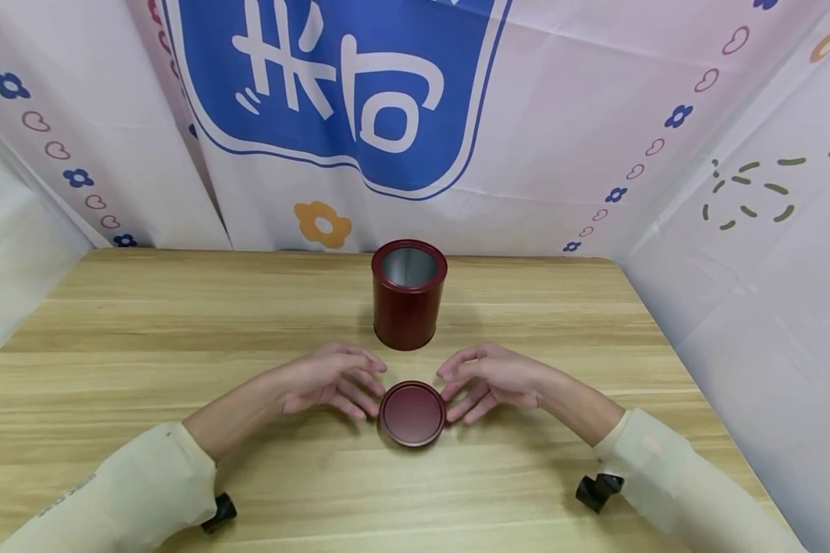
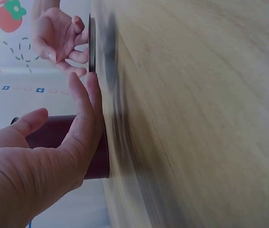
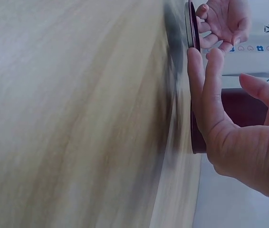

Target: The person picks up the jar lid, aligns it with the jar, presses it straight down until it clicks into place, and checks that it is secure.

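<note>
A round, dark red lid (image 1: pixel 412 415) is close over the wooden table, between my two hands. My left hand (image 1: pixel 335 379) is at its left side, with extended fingertips right at the rim. From the opposite side, my right hand (image 1: pixel 493 382) has its fingertips at the lid's right rim. Both thumbs stand apart from the lid. Just beyond the hands stands an upright dark red tin (image 1: pixel 406 315), its top uncovered and its silvery inside showing. In the left wrist view the lid (image 2: pixel 92 45) appears edge-on; my left hand partly hides the tin (image 2: pixel 53 132).
The light wooden table (image 1: pixel 145 307) runs back to a printed white cloth backdrop (image 1: pixel 539 153), with more cloth at both sides. Small black mounts (image 1: pixel 598 491) hang by the sleeves. The tin stands toward the table's back edge.
</note>
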Demonstrator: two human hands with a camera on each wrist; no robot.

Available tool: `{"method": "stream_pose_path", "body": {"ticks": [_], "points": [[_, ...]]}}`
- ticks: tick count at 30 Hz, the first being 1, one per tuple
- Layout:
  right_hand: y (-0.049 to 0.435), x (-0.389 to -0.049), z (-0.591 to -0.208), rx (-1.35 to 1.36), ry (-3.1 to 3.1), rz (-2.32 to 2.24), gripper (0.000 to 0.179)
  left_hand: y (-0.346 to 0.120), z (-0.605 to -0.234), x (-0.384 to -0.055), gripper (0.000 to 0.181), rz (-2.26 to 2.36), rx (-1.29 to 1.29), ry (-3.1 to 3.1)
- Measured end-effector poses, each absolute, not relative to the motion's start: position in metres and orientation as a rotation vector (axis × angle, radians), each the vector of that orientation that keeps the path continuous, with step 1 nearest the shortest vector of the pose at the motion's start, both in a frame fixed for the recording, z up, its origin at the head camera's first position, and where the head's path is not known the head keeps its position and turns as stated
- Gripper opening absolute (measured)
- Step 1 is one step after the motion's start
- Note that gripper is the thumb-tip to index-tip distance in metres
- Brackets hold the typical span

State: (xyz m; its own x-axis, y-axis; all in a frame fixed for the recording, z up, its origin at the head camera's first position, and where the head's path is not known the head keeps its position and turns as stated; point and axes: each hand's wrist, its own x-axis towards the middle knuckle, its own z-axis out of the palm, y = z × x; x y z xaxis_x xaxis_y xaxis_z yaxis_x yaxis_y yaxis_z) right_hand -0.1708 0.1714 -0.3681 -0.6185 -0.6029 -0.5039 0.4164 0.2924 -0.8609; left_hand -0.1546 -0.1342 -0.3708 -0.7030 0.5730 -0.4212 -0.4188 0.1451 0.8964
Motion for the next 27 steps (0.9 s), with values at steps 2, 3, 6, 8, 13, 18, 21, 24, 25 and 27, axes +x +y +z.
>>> {"method": "stream_pose_path", "body": {"ticks": [2, 3, 6, 8, 13, 18, 21, 24, 25, 27], "points": [[0.172, -0.171, -0.368, -0.171, 1.693, -1.479, 0.040, -0.134, -0.370, -0.155, 0.046, 1.670, 0.153, 1.662], [0.173, -0.171, -0.368, -0.170, 1.694, -1.483, 0.041, -0.134, -0.370, -0.155, 0.046, 1.673, 0.154, 1.660], [0.174, -0.171, -0.366, -0.168, 1.698, -1.490, 0.042, -0.134, -0.368, -0.155, 0.046, 1.690, 0.157, 1.653], [0.175, -0.172, -0.364, -0.167, 1.698, -1.495, 0.044, -0.133, -0.367, -0.155, 0.046, 1.701, 0.155, 1.652], [0.174, -0.172, -0.359, -0.154, 1.692, -1.509, 0.046, -0.133, -0.365, -0.157, 0.044, 1.727, 0.157, 1.666], [0.174, -0.173, -0.355, -0.132, 1.684, -1.531, 0.047, -0.131, -0.363, -0.160, 0.040, 1.749, 0.159, 1.687], [0.173, -0.174, -0.354, -0.129, 1.679, -1.540, 0.047, -0.130, -0.361, -0.161, 0.039, 1.759, 0.147, 1.699], [0.172, -0.176, -0.353, -0.135, 1.679, -1.545, 0.048, -0.130, -0.360, -0.162, 0.039, 1.774, 0.137, 1.701], [0.172, -0.176, -0.352, -0.140, 1.680, -1.545, 0.048, -0.130, -0.360, -0.163, 0.039, 1.780, 0.135, 1.699], [0.172, -0.176, -0.351, -0.152, 1.686, -1.545, 0.049, -0.130, -0.360, -0.164, 0.041, 1.795, 0.137, 1.695]]}}
